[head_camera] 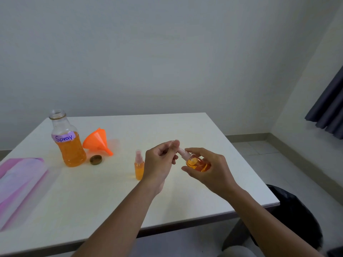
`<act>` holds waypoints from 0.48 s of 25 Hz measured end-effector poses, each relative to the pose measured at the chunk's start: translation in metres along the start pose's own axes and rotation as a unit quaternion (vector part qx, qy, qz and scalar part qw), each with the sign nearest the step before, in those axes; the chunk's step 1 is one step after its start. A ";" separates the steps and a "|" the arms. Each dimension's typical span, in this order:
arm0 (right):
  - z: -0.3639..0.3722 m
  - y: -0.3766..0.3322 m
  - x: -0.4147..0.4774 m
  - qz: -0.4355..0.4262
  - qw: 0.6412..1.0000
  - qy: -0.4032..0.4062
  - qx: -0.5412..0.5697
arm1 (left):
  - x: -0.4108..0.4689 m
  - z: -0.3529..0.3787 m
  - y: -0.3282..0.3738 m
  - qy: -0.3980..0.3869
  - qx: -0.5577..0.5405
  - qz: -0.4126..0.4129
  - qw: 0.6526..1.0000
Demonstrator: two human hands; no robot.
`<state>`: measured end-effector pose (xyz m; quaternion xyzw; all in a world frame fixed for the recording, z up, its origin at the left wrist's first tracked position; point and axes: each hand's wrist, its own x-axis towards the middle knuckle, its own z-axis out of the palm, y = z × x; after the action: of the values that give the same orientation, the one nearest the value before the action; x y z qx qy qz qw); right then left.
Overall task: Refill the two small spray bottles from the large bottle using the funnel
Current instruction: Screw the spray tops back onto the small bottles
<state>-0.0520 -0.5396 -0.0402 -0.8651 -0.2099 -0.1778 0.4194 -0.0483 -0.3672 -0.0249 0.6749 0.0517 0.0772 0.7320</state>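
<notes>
Both small bottles look filled, so pouring seems done. The right hand (pixel 209 167) grips one spray bottle (pixel 197 164) tilted above the worktop (pixel 185 127), and the left hand (pixel 159 162) pinches its clear cap (pixel 176 142) at the nozzle. The other spray bottle (pixel 139 166) stands just beside the left hand. The large bottle (pixel 68 143) is open, with its lid (pixel 96 159) and the funnel (pixel 97 140) lying beside it. Edges are well apart from the hands.

The held bottle (pixel 197 164) is partly covered by fingers of the right hand (pixel 213 170), and its spray head (pixel 182 153) is blurred and half hidden by the left hand (pixel 157 162). The pink sheet (pixel 20 180) is cut off at the left edge, the curtain (pixel 328 108) at the right. The dark object (pixel 297 210) past the table (pixel 167 127) cannot be identified.
</notes>
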 end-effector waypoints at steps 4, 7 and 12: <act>0.000 -0.002 -0.007 -0.003 1.000 0.017 -0.006 | -0.004 -0.005 0.001 0.010 0.003 -0.013 1.000; 0.001 -0.003 -0.010 -0.019 0.999 0.035 -0.019 | -0.003 -0.011 0.000 0.000 -0.015 -0.043 0.999; 0.002 -0.003 -0.009 -0.037 0.998 0.026 -0.042 | -0.008 -0.018 -0.002 -0.040 -0.095 -0.103 0.989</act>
<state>-0.0611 -0.5379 -0.0436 -0.8688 -0.2230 -0.2243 0.3809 -0.0593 -0.3511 -0.0285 0.5961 0.0843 -0.0212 0.7982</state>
